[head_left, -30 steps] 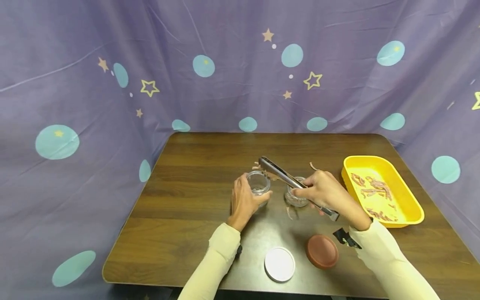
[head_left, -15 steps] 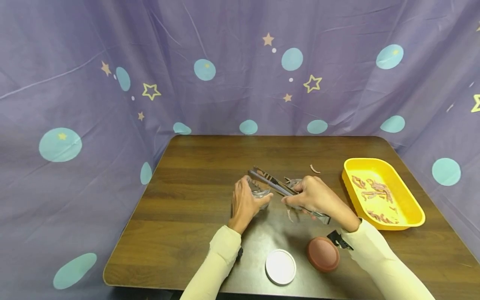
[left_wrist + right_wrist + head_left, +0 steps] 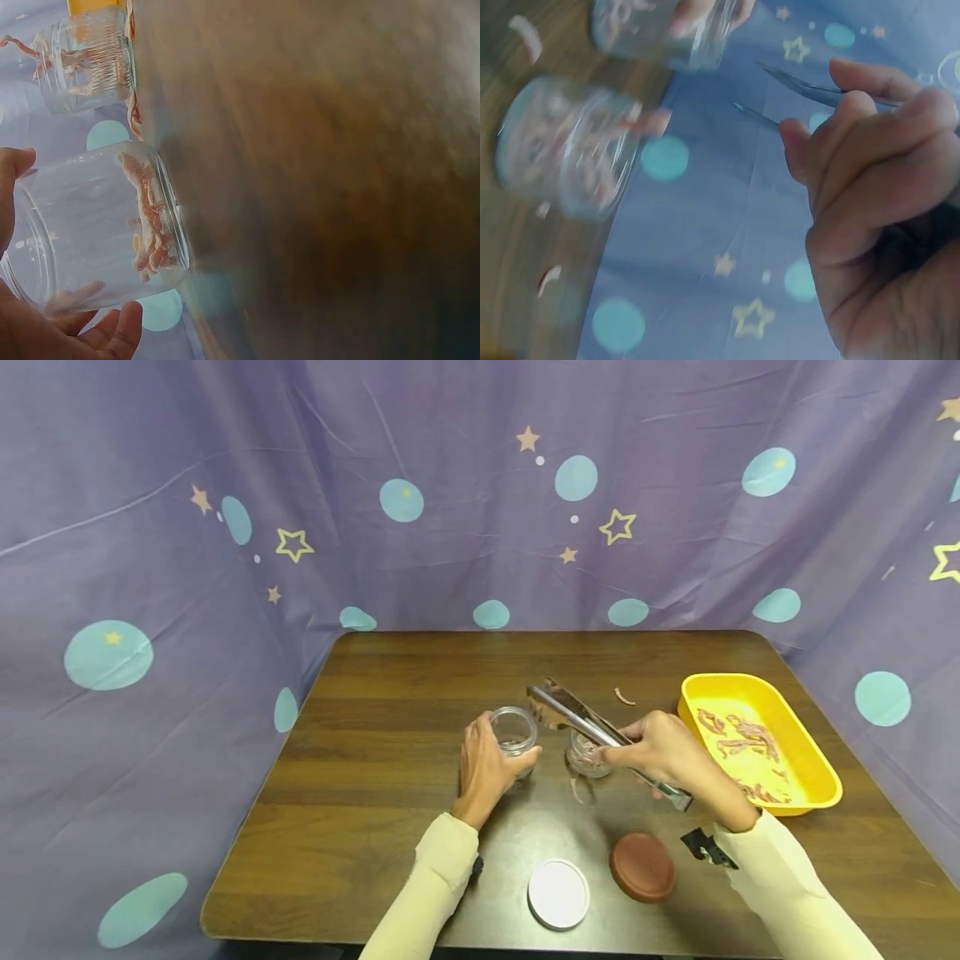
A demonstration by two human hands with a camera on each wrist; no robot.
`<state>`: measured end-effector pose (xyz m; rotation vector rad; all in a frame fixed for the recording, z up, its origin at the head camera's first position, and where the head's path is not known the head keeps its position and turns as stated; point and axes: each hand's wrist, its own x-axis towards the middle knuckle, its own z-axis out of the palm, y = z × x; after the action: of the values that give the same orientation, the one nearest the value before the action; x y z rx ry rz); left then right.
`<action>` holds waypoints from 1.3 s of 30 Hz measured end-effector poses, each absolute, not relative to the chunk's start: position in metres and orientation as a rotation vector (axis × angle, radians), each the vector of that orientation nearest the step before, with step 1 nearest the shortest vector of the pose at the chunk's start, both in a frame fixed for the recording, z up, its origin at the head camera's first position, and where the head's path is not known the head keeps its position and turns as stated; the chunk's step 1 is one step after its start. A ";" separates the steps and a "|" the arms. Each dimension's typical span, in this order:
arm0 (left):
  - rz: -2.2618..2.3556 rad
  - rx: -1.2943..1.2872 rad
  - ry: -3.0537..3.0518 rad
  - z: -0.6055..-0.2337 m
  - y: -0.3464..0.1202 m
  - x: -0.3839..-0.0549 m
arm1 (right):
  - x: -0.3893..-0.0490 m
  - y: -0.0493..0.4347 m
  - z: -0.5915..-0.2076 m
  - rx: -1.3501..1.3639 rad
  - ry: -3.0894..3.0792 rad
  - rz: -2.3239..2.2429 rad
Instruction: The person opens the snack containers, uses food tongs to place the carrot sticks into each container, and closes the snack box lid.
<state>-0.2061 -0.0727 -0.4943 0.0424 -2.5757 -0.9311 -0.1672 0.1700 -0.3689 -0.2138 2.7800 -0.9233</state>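
My left hand (image 3: 483, 768) grips a clear glass jar (image 3: 513, 727) by its side, thumb and fingers around it near the mouth. Several pinkish-brown strips (image 3: 150, 217) lie at that jar's bottom in the left wrist view. Metal tongs (image 3: 577, 718) are held in my right hand (image 3: 663, 752), over and beside a second glass jar (image 3: 585, 758). From the right wrist view, the tong tips (image 3: 769, 71) are apart with nothing between them. Strips fill the second jar, and one sticks out of its mouth.
A yellow tray (image 3: 813, 777) with more strips stands on the right. A white lid (image 3: 558, 894) and a reddish-brown lid (image 3: 642, 867) lie near the table's front edge. Loose strips lie on the table, one behind the second jar (image 3: 624, 697) and one before it.
The tongs, carrying strips at their tips one second ago, went over the left hand's jar, then drew back to the right without them. The left hand has kept its hold.
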 end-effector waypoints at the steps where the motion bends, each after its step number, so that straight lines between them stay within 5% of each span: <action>1: -0.929 0.042 -2.571 -0.494 -0.073 -0.206 | -0.166 0.177 -0.369 -0.185 2.772 -0.941; 22: -0.956 0.043 -2.558 -0.497 -0.074 -0.204 | -0.127 0.317 -0.376 0.229 2.919 -0.775; 39: -0.959 0.049 -2.565 -0.497 -0.070 -0.208 | -0.121 0.342 -0.391 0.259 2.860 -0.710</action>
<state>-0.2082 -0.0705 -0.4972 0.0494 -2.5647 -0.9591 -0.1211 0.3419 -0.3915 0.2591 2.8605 -0.7102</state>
